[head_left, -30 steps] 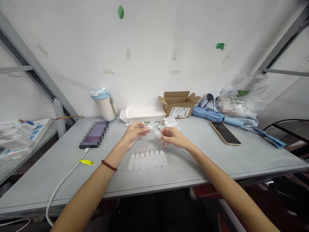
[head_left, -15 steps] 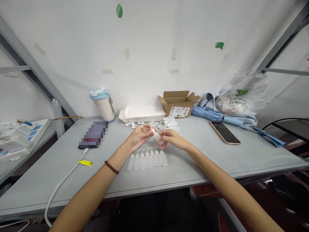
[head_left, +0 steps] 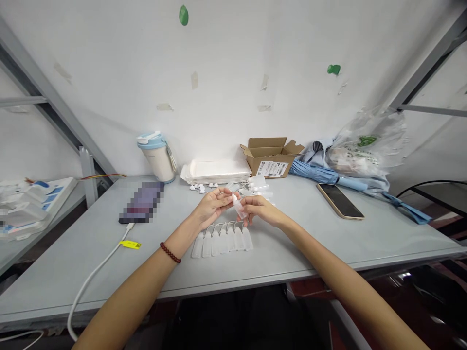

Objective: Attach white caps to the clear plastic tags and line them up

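Over the middle of the table, my right hand [head_left: 261,209] grips the body of a small translucent squeeze bottle [head_left: 239,209] between thumb and fingers. Its narrow white nozzle tilts up and to the left. My left hand [head_left: 212,208] has its thumb and fingers pinched at the nozzle end; whether a small part is also between them I cannot make out. Just below my hands lies a row of similar translucent bottles [head_left: 223,242], side by side, with thin curved white pieces at their tops. More bottles [head_left: 258,183] and small white caps [head_left: 199,188] lie loose behind my hands.
A stack of white trays [head_left: 219,171] and an opened cardboard box [head_left: 272,165] stand by the wall. To the left are a tumbler [head_left: 156,158] and a phone [head_left: 142,203] on a cable. A second phone [head_left: 340,201], a blue umbrella [head_left: 321,172] and a plastic bag [head_left: 368,143] lie right.
The bottle has turned slightly more upright and shifted a little right in my fingers. My left fingertips have moved slightly along its nozzle end. The view has shifted a little.
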### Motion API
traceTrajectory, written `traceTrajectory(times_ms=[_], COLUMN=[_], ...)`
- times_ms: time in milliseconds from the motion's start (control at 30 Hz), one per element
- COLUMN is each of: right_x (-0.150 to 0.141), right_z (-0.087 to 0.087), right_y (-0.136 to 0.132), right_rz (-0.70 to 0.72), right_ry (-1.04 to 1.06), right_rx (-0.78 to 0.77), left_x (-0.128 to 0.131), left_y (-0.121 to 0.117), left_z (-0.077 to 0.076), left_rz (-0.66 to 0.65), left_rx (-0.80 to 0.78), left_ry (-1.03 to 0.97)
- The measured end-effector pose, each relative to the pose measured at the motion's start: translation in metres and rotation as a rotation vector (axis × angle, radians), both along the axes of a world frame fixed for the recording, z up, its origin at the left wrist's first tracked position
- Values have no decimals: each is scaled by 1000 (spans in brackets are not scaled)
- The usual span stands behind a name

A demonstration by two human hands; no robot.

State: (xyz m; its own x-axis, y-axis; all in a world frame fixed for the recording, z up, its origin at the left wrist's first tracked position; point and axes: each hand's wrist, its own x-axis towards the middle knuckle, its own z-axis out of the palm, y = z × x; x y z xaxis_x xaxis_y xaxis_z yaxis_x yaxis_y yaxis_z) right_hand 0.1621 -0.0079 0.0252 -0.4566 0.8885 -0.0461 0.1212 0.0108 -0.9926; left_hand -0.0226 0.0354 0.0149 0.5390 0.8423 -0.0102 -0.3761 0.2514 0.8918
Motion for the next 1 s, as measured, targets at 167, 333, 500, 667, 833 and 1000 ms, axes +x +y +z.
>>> traceTrajectory(times_ms=[167,333,500,667,833,1000], right_x=[0,1,3,2,1,3], right_z=[-1,-3,-5,-2,-1,-3], right_y=[2,4,5,4,4,5], right_rz=[37,20,14,-44,-145,-183], right_ry=[180,321,410,371,329,280], right_rx=[-119,-240,-316,-276,-233,-244], left_x=[-1,-2,-3,-4,-3,-2], left_y=[0,3,1,0,0,0], left_z=[2,3,6,8,6,2], left_rz=[-6,44,94,138,180,216], left_rx=[36,65,107,178,187,243], left_ry=[-15,-12,7,68,140,214])
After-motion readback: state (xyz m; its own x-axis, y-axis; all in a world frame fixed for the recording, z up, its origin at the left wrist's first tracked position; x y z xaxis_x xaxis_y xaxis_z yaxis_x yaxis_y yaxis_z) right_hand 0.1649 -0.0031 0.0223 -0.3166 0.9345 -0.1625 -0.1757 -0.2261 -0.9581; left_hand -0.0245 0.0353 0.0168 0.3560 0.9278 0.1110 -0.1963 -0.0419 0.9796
